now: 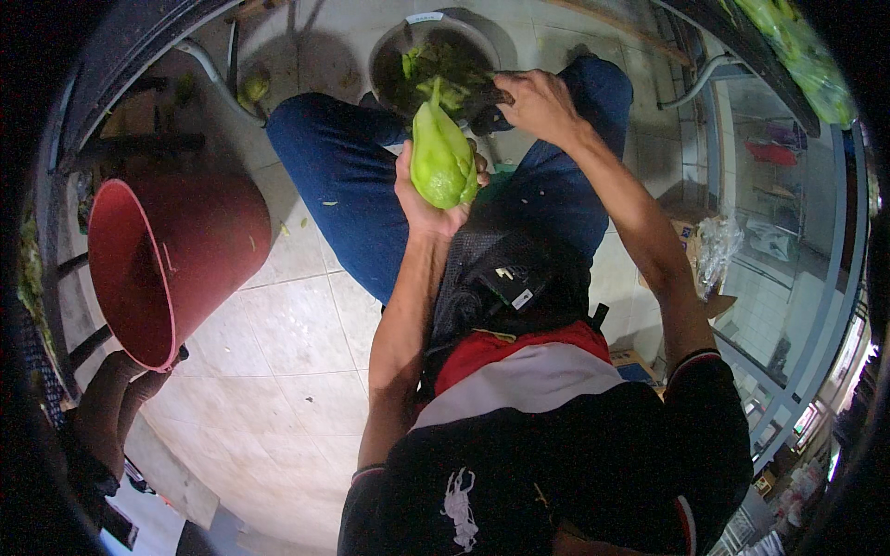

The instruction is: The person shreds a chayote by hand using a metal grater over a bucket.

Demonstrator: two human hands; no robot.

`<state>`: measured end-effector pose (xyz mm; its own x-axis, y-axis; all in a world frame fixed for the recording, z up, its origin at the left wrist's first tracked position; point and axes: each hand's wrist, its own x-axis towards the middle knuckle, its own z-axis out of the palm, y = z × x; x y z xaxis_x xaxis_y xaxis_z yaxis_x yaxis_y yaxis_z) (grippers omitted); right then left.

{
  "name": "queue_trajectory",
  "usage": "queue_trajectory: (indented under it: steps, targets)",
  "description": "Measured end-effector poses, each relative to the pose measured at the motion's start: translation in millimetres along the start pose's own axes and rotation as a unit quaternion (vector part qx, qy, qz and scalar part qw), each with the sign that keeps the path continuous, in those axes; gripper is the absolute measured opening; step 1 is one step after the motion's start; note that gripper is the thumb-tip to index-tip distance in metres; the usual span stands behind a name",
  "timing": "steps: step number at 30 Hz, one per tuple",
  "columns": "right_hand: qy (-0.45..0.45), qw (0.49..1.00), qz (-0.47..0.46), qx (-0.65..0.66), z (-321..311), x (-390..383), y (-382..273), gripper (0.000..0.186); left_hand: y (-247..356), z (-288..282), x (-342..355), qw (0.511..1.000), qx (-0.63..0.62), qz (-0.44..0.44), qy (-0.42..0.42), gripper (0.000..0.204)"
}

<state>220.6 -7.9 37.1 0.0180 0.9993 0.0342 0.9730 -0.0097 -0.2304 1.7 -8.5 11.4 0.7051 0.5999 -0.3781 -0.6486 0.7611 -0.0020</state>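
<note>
My left hand (pixel 431 199) is wrapped round a pale green chayote (pixel 442 157), held above my lap with its narrow end pointing away from me. A thin green strip stands up at that end. To the right, my right hand (pixel 540 104) is closed, fingers pinched at the rim side of a round basin (pixel 383 69). Something dark shows at its fingertips, but its shape blends into the shadow and I cannot make out what it is. Inside the basin lie green peelings (pixel 445 63), partly hidden by the chayote.
At the left, a large red bucket (pixel 209 232) is tipped on its side, with another person's arm (pixel 116 398) at its rim. My bent legs (pixel 343 167) flank the basin. A metal rack (pixel 825 278) stands at the right, beside crumpled clear plastic (pixel 718 246). Scraps dot the tiled floor (pixel 278 324).
</note>
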Motion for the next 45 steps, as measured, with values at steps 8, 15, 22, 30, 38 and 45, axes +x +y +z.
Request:
queue_trajectory:
  steps: [8, 15, 22, 30, 38, 45]
  targets:
    - [-0.050, 0.997, -0.057, 0.028, -55.4, -28.0, -37.8, 0.029, -1.4, -2.3, 0.3, 1.000, -0.016, 0.020, 0.001, 0.056]
    - [-0.080, 0.989, -0.113, 0.042, -62.0, -36.7, -54.5, 0.024, 2.1, -19.8, 6.6, 0.999, -0.005, 0.035, 0.031, 0.059]
    - [0.013, 0.992, -0.120, -0.036, -31.6, -20.7, -36.3, 0.038, -1.9, -3.2, -0.9, 0.999, 0.037, 0.021, -0.023, 0.055]
    - [-0.020, 0.986, 0.098, 0.134, -4.4, 28.3, -2.9, 0.037, -1.3, 1.2, 1.4, 0.999, 0.025, 0.025, -0.024, 0.057]
    - [-0.096, 0.944, 0.243, 0.201, -3.1, 49.2, 11.6, 0.051, -2.8, 5.2, -0.9, 0.994, -0.014, 0.008, -0.105, 0.075]
    - [-0.048, 0.947, 0.071, 0.310, -55.7, -6.9, -31.4, 0.041, 1.2, 4.3, -2.6, 0.990, -0.076, 0.010, -0.114, 0.081]
